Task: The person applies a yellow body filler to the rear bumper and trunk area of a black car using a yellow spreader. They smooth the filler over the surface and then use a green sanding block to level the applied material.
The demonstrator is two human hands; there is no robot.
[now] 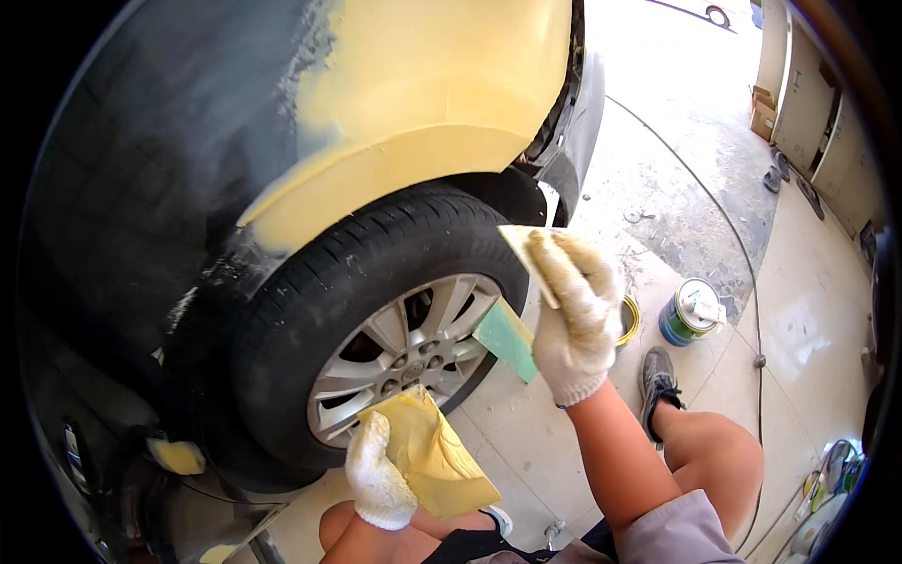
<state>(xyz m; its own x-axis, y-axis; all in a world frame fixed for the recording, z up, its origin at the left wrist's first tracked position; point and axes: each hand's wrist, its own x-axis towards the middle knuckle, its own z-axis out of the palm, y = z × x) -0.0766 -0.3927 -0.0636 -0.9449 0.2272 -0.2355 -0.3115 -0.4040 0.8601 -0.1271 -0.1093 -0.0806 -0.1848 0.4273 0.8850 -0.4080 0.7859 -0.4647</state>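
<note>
My left hand [374, 475], in a white knit glove, grips a flat board [484, 496] at its edge. Thick yellow body filler [427, 451] lies smeared over it. Higher up and to the right, my right hand [583, 315], its glove stained yellow, is closed on a pale flat spreader [520, 252]. That spreader is just off the car's front end. A light green flat sheet [507, 340] shows between my right hand and the wheel; what holds it up I cannot tell. Yellow filler coats the dark car's fender [423, 103] above the tire [310, 282].
An alloy wheel [451, 310] faces me. Right of my right hand stand an opened tin [629, 320] and a larger can [691, 312] with a whitish object on top. A dark hose [705, 188] crosses the floor. Cabinets [808, 103] and a cardboard box [763, 113] line the right side.
</note>
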